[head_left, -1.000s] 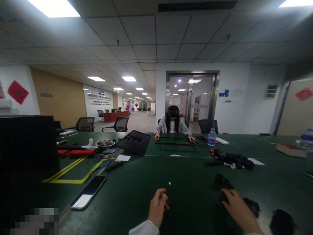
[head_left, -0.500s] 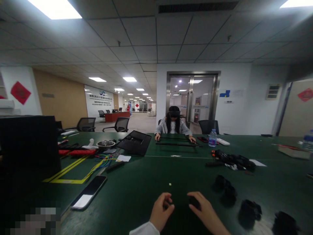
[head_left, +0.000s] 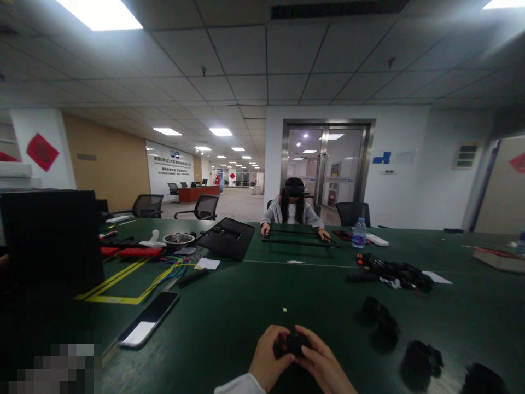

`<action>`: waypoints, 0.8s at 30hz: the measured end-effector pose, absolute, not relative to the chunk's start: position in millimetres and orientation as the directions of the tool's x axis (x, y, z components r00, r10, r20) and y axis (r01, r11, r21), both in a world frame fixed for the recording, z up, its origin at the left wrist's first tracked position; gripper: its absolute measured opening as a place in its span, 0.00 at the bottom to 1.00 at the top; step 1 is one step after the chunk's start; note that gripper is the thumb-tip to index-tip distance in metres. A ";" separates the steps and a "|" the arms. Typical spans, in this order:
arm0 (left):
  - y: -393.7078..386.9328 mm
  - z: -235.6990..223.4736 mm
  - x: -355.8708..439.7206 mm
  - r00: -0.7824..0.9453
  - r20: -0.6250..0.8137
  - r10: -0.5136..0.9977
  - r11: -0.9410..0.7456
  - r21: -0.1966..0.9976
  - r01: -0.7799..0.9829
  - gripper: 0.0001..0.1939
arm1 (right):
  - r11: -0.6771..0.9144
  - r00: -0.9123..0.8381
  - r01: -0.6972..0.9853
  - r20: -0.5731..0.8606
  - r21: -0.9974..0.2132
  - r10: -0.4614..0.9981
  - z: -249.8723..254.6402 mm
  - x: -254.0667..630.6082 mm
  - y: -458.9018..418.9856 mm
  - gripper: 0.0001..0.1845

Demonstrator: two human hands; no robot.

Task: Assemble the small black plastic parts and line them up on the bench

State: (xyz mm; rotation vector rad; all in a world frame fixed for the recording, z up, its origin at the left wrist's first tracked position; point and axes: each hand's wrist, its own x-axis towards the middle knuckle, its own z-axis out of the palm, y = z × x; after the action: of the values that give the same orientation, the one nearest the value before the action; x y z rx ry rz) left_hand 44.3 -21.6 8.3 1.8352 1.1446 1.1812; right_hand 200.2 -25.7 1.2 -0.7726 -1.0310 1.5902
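Low in the middle of the head view, my left hand (head_left: 268,353) and my right hand (head_left: 326,361) meet around a small dark black part (head_left: 297,345). The fingers and thumb of my right hand close on it from the right. On the other side, my left fingers curl around its left edge with the thumb below. Its exact kind is too dark to make out, and the fingers cover much of it. A tiny pale square (head_left: 284,310) lies on the green table (head_left: 229,317) just beyond my hands.
Several black rounded pieces (head_left: 422,358) lie at right, below a black bundle (head_left: 397,273). A phone (head_left: 150,320), coloured wires (head_left: 172,271), a metal bowl (head_left: 179,239) and a black panel (head_left: 227,238) are at left. Opposite, a person (head_left: 294,205) holds a dark frame (head_left: 301,242).
My hands, apart before, have come together. My right hand has moved left with the black part, which now sits between both hands. The view has shifted slightly.
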 end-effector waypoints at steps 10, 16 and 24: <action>-19.7 4.3 42.7 0.148 0.369 0.918 -0.396 0.884 0.248 0.16 | -0.153 -0.277 -0.432 -0.030 -0.889 0.960 -3.6 200.9 -21.3 0.17; -19.1 4.7 41.3 0.177 0.402 0.898 -0.433 0.878 0.206 0.19 | -0.181 -0.296 -0.415 -0.056 -0.892 0.954 0.4 201.1 -22.6 0.15; -14.6 -4.9 42.7 0.166 0.320 0.933 -0.349 0.917 0.194 0.15 | -0.176 -0.305 -0.369 -0.060 -0.912 0.950 7.3 200.3 -24.6 0.16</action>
State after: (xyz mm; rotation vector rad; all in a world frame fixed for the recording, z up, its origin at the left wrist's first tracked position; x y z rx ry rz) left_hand 42.7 -14.6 -4.9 1.6909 1.0868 1.2408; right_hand 200.3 -24.6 7.3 -0.8328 -1.0375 1.6750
